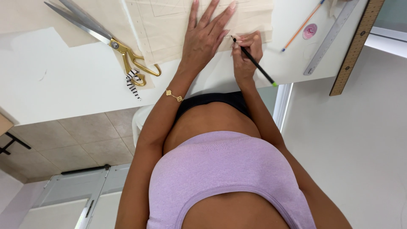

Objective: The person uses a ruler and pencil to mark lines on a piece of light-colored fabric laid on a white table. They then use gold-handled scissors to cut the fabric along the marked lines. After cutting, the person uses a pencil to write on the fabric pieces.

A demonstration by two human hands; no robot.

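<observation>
In the head view, the left hand (pixel 205 36) is lying flat, its grip wide, pressing cream fabric (pixel 169 25) onto the white counter (pixel 63 80). The right hand (pixel 246 53) is gripping a black pencil (pixel 253 62), tip touching the fabric's edge. Gold-handled scissors (pixel 106 38) are lying to the left, a metal ruler (pixel 330 38) to the right.

Beige pattern paper sheet (pixel 169 25) cut off by top edge, gold-handled steel scissors (pixel 101 36) blade tips cropped left of the sheet, long wooden ruler (pixel 357 46) upper end cropped, far right of the sheet.
</observation>
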